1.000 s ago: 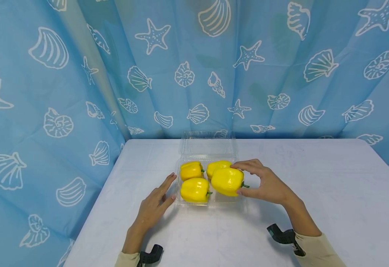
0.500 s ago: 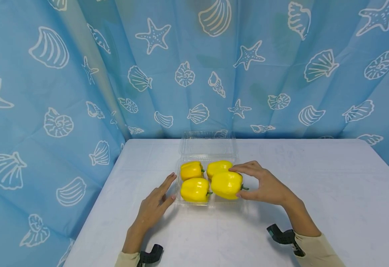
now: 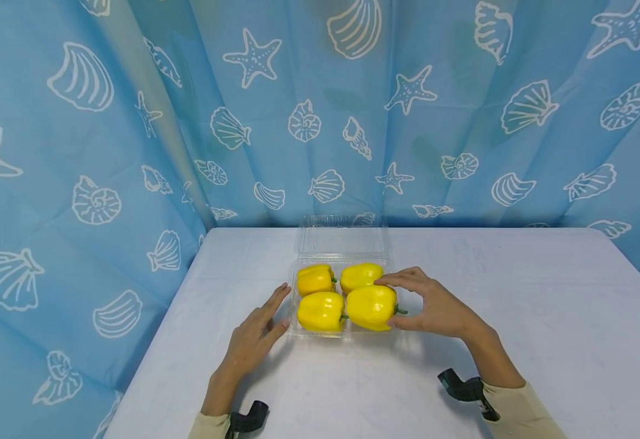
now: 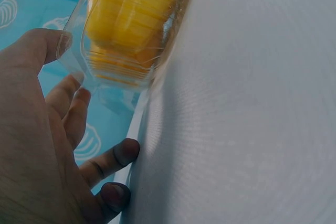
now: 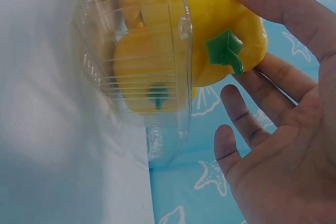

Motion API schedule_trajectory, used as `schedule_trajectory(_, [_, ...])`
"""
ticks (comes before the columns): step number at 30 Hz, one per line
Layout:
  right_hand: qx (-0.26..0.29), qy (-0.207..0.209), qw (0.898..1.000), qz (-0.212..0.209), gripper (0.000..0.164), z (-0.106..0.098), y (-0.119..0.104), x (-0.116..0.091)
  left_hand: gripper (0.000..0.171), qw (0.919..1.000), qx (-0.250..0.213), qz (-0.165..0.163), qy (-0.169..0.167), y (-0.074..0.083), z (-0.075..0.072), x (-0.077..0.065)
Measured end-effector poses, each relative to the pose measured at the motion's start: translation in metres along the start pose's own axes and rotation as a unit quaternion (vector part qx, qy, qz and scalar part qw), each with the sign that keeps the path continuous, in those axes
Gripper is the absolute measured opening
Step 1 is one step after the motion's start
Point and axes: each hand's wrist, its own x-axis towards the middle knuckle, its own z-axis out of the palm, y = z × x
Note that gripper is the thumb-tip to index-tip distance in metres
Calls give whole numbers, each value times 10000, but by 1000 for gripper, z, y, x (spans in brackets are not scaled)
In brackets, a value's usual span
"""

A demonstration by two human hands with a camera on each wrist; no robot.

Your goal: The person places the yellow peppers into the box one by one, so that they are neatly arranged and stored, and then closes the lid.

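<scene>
My right hand (image 3: 435, 302) holds a yellow bell pepper (image 3: 371, 308) between thumb and fingers, at the front right of a clear plastic clamshell box (image 3: 352, 334). In the right wrist view this bell pepper (image 5: 226, 24), with its green stem, stands partly above the box rim. Three more yellow bell peppers lie in the box: one front left (image 3: 321, 312), one back left (image 3: 314, 280) and one back right (image 3: 360, 276). My left hand (image 3: 254, 335) is at the box's left side with fingers extended. Its thumb touches the rim in the left wrist view.
The box's clear lid (image 3: 343, 239) lies folded back behind it, near the far table edge. A white cloth covers the table (image 3: 517, 292). A blue curtain (image 3: 320, 110) with white shell and starfish prints hangs behind and on the left.
The right hand has lowered its bell pepper toward the front right of the box, shifting slightly left. The left hand has stayed in place.
</scene>
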Motion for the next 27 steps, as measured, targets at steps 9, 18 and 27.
schedule_trajectory(9, [134, 22, 9999, -50, 64, 1, 7, 0, 63, 10000, 21, -27, -11, 0, 0, 0])
schedule_trajectory(18, [164, 51, 9998, -118, 65, 2, 11, 0, 62, 10000, 2, 59, 24, 0, 1, 0])
schedule_trajectory(27, [-170, 159, 9996, -127, 64, 7, 20, 3, 61, 10000, -14, 5, -30, -1, -1, 1])
